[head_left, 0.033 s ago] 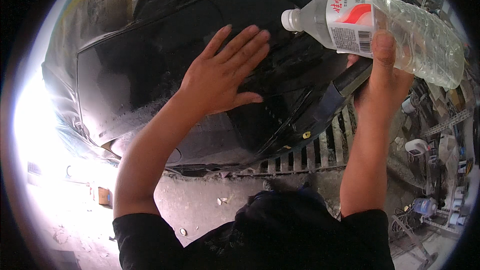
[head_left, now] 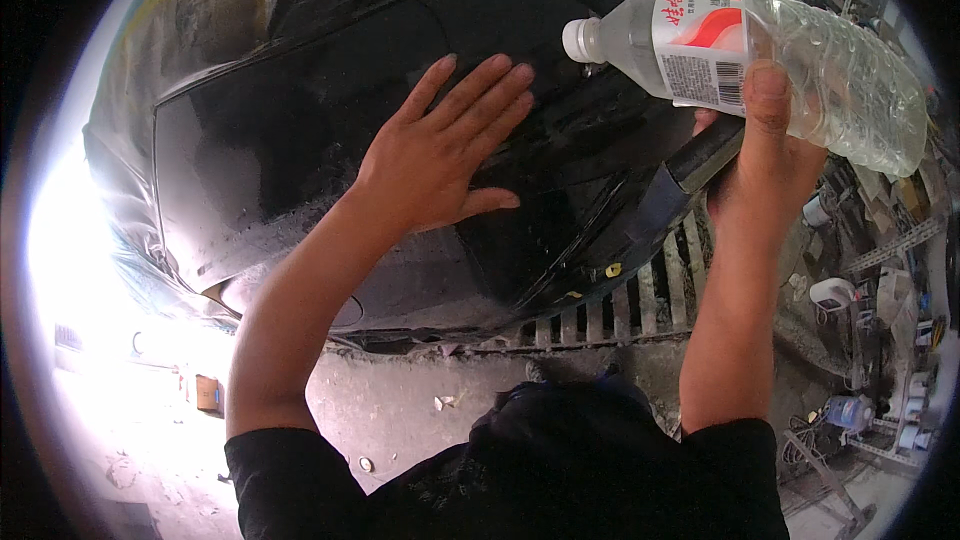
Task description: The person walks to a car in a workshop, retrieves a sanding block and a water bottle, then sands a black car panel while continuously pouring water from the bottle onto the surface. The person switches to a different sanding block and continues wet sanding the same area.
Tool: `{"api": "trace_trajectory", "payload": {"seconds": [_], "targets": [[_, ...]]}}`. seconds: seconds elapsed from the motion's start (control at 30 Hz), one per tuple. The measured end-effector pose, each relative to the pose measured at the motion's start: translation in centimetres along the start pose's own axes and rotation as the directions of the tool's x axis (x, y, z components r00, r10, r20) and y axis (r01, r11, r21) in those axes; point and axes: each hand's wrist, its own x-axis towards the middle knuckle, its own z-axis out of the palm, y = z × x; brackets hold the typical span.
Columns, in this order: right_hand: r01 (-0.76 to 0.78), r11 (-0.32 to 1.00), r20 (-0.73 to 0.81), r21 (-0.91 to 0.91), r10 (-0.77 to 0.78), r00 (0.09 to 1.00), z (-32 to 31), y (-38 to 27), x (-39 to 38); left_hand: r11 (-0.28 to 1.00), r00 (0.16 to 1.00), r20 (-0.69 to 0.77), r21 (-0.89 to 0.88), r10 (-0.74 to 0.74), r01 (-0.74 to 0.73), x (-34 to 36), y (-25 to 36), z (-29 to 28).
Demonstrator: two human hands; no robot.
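My left hand (head_left: 425, 160) rests flat, or nearly so, over a dark car body panel (head_left: 300, 120), fingers stretched out and thumb spread. Nothing is in it. A clear plastic bottle (head_left: 840, 75) with a red-and-white label and white cap lies tilted in my right hand (head_left: 765, 160), its cap end pointing left over the panel. Under the bottle, the same hand also has a dark, bar-shaped block (head_left: 705, 155) with a grey-blue lower part. The fingers round the bottle and block are mostly hidden. Dull, scuffed patches and wet-looking shine show on the panel.
Plastic sheeting (head_left: 210, 10) with yellow tape covers the car's far left part. A slatted grate (head_left: 620, 318) lies below the panel's near edge. Shelves and clutter (head_left: 890, 310) stand at right, with a blue-tinted jug (head_left: 850, 412). A small cardboard box (head_left: 207, 393) sits on the floor at left.
My left hand has shifted very slightly left and toward me across the panel. The right hand and bottle stay in place.
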Motion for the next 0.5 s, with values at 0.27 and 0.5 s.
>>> {"api": "trace_trajectory", "payload": {"seconds": [0.27, 0.5], "targets": [[0.030, 0.999, -0.003, -0.034, -0.030, 1.000, 0.4, 0.1, -0.5, 0.997, 0.997, 0.050, -0.046, -0.051, 0.053, -3.6, -0.3, 0.4], [0.039, 0.999, 0.011, 0.006, -0.039, 0.999, 0.8, 0.3, -0.9, 0.995, 0.994, 0.055, -0.028, -0.089, 0.091, -8.2, -0.4, 1.5]]}}
